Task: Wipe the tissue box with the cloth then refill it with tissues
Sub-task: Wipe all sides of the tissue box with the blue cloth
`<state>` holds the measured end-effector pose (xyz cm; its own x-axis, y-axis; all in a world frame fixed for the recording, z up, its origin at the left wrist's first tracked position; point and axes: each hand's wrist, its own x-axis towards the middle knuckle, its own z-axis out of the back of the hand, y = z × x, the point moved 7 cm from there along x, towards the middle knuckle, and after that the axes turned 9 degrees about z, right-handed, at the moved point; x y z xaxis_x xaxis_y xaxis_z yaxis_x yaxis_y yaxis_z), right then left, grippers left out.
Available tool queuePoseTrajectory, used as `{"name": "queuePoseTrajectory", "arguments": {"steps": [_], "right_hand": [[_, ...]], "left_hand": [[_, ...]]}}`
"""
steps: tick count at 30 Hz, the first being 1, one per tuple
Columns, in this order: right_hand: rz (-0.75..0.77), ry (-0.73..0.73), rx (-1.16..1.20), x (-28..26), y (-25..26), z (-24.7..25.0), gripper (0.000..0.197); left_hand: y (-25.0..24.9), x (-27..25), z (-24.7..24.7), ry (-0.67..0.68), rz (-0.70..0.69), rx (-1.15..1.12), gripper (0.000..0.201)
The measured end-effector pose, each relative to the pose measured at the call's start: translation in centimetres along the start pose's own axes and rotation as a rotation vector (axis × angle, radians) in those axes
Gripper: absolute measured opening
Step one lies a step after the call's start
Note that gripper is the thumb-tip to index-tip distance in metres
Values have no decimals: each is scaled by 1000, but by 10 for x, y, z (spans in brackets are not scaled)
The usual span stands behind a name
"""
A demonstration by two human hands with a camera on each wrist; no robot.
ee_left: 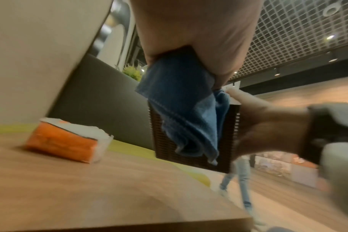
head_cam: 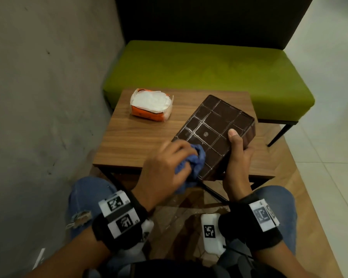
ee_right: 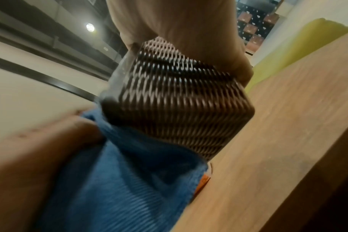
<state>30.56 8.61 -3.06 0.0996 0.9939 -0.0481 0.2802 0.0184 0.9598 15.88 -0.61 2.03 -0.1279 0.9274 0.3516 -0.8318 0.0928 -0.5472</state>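
The dark brown tissue box (head_cam: 215, 129) is tilted up off the wooden table (head_cam: 137, 135), its gridded underside facing me. My right hand (head_cam: 237, 155) grips its near right corner, thumb on the underside. My left hand (head_cam: 165, 167) holds a bunched blue cloth (head_cam: 197, 159) against the box's near left edge. From the left wrist the cloth (ee_left: 181, 109) hangs over the box's woven side (ee_left: 165, 146). The right wrist view shows the woven box (ee_right: 175, 100) above the cloth (ee_right: 119, 180). An open orange pack of white tissues (head_cam: 151, 104) lies at the table's back left.
A green bench seat (head_cam: 209, 73) with a dark backrest stands behind the table. A grey wall (head_cam: 38, 97) runs along the left. Pale floor tiles (head_cam: 329, 137) lie to the right. My knees in blue jeans sit under the table's near edge.
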Motion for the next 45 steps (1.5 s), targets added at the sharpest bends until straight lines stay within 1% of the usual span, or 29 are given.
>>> {"name": "queuePoseTrajectory", "arguments": {"steps": [3, 5, 7, 8, 10, 11, 12, 13, 14, 15, 17, 19, 20, 21, 22, 24, 25, 27, 29, 30, 31, 33, 34, 37, 39, 41, 43, 44, 45], "right_hand": [[-1, 33, 0, 0, -1, 1, 71], [8, 46, 7, 2, 2, -1, 75], [29, 50, 4, 3, 8, -4, 79], [42, 50, 0, 4, 10, -4, 80], [48, 43, -3, 6, 12, -1, 79], [42, 43, -1, 7, 12, 0, 80], [27, 48, 2, 8, 11, 1, 85], [-6, 56, 3, 7, 9, 2, 92], [-52, 77, -1, 7, 6, 1, 100], [-97, 115, 3, 6, 5, -2, 101], [-127, 230, 7, 5, 8, -10, 82], [-163, 307, 39, 3, 19, -17, 56], [-210, 359, 56, 3, 21, -19, 44], [-246, 413, 61, 2, 24, -21, 44], [-249, 456, 57, 2, 29, -24, 51], [-208, 500, 11, 3, 43, -30, 54], [-205, 515, -8, 3, 47, -33, 48], [-188, 527, -48, 4, 50, -36, 36], [-163, 515, -67, 5, 44, -33, 37], [-137, 517, -78, 4, 39, -30, 50], [-107, 512, -92, 1, 31, -26, 71], [-121, 466, -103, -13, 6, -20, 110], [-129, 432, -91, -19, -5, -18, 118], [-144, 313, 47, -22, -25, -19, 111], [-133, 235, 104, -14, -20, -22, 106], [-69, 159, 87, -5, -11, -19, 102], [7, 94, 38, 3, -2, -9, 106], [33, 74, 30, 7, -1, -3, 106], [47, 62, 30, 10, -1, 3, 105]], "left_hand": [[34, 15, 11, -94, 161, -17, 23], [41, 21, 11, -98, 180, -67, 22], [46, 28, 12, -105, 237, -225, 21], [53, 33, 16, -133, 321, -339, 18], [73, 40, 24, -190, 557, -630, 7], [80, 42, 26, -187, 668, -792, 4], [84, 42, 26, -157, 748, -929, 6], [86, 44, 24, -89, 783, -1012, 8], [84, 46, 21, 15, 787, -1028, 11], [81, 46, 15, 142, 778, -992, 18], [76, 40, 2, 364, 764, -890, 43], [73, 33, -7, 515, 738, -883, 71], [69, 29, -10, 580, 711, -898, 78], [66, 25, -13, 636, 699, -917, 81], [60, 20, -14, 681, 697, -943, 80], [52, 12, -19, 718, 696, -1024, 66], [50, 9, -22, 710, 691, -1061, 55], [49, 8, -24, 649, 675, -1105, 46], [51, 9, -23, 545, 705, -1152, 38], [53, 9, -23, 489, 720, -1176, 35], [56, 10, -25, 429, 734, -1203, 36], [62, 10, -31, 316, 788, -1258, 41], [63, 10, -35, 277, 817, -1290, 42], [53, 12, -46, 313, 828, -1287, 37], [43, 13, -48, 323, 813, -1227, 34], [48, 12, -48, 271, 844, -1176, 37], [67, 5, -49, 192, 918, -1151, 46], [78, -1, -48, 138, 983, -1160, 43], [90, -6, -46, 77, 1043, -1172, 30]]}}
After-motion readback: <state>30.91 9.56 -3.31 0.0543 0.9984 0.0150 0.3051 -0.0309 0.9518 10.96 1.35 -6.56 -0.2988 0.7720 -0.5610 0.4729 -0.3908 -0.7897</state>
